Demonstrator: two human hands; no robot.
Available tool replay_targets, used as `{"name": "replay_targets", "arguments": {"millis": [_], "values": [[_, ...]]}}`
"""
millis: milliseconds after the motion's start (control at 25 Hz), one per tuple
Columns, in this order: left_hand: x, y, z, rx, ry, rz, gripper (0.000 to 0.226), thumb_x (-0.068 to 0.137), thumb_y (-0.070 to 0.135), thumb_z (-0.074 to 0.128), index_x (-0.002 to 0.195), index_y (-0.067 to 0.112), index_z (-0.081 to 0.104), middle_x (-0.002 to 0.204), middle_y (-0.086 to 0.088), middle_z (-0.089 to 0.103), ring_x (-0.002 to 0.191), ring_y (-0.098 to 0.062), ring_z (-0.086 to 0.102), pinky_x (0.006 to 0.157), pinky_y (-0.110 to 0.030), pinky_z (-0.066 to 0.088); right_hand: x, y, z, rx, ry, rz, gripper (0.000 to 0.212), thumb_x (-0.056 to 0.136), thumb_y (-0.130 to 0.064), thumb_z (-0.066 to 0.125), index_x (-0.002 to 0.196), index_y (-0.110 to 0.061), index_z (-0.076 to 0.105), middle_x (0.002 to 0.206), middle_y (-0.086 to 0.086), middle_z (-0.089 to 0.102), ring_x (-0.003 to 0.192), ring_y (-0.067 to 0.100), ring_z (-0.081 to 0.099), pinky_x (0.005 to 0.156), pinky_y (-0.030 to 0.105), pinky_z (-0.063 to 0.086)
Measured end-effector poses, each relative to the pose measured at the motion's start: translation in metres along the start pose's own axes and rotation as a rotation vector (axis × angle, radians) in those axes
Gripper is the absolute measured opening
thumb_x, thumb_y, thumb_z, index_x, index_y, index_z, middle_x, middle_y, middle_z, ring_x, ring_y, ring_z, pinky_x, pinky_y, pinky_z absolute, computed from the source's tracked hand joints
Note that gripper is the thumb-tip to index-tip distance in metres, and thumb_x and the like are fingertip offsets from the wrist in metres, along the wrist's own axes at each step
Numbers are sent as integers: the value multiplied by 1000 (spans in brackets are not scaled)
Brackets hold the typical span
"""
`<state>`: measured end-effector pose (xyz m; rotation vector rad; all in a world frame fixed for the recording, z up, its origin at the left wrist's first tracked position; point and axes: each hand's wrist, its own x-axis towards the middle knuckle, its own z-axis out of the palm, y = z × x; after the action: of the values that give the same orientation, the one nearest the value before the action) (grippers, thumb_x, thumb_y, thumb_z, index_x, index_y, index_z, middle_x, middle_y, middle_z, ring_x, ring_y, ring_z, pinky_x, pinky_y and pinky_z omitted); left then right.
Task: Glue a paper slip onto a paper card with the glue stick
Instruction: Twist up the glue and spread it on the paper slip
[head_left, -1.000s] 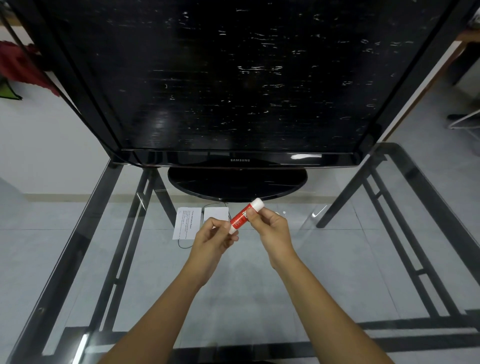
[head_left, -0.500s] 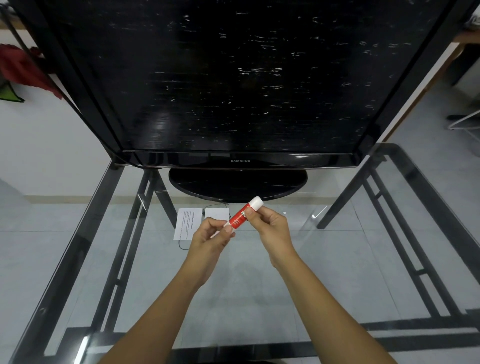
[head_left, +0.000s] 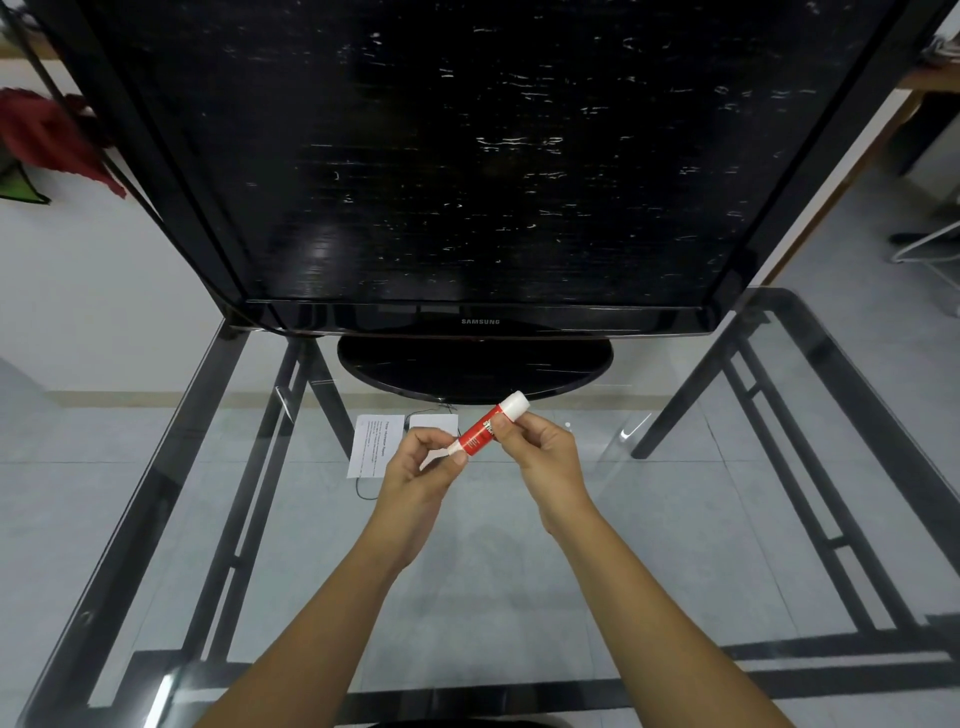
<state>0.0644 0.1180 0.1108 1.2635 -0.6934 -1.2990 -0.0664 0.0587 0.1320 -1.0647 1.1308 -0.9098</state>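
A red glue stick (head_left: 485, 431) with white ends is held tilted above the glass table, between both hands. My right hand (head_left: 545, 457) grips its red body near the upper white end. My left hand (head_left: 421, 470) pinches the lower white end with thumb and fingers. Behind the hands, a printed paper slip (head_left: 373, 446) lies flat on the glass. A small white paper card (head_left: 435, 422) lies just right of it, partly hidden by my left hand.
A large black monitor (head_left: 467, 156) on a round base (head_left: 467, 369) stands at the back of the glass table (head_left: 675, 519). A thin black cable (head_left: 363, 491) loops near the slip. The table's dark metal frame shows through the glass.
Both hands and the glue stick stay almost in place. The left fingers have shifted slightly on the lower white end.
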Motion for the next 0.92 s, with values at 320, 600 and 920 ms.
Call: {"name": "replay_targets", "arguments": {"millis": [320, 600, 920], "values": [[-5, -2, -2, 5, -17, 17, 9, 84, 21, 60, 92, 18, 57, 101, -2, 59, 96, -17, 57, 83, -25, 46, -5, -1, 1, -18, -27, -17, 19, 84, -30, 64, 100, -20, 69, 93, -5, 72, 91, 1, 65, 70, 7, 46], [-8, 1, -1, -68, -10, -59, 15, 91, 24, 51, 96, 14, 60, 89, -5, 61, 81, -15, 58, 78, -24, 49, -10, -2, 3, -38, -29, -22, 15, 85, -28, 64, 98, -22, 68, 90, -8, 70, 87, -1, 64, 65, 4, 46], [-10, -3, 1, -55, 16, -36, 8, 90, 20, 54, 97, 19, 58, 97, -4, 59, 84, -16, 59, 81, -27, 46, -13, -3, 1, -48, -15, -29, 8, 85, -31, 64, 90, -26, 69, 93, 1, 71, 87, 4, 65, 71, 10, 46]]}}
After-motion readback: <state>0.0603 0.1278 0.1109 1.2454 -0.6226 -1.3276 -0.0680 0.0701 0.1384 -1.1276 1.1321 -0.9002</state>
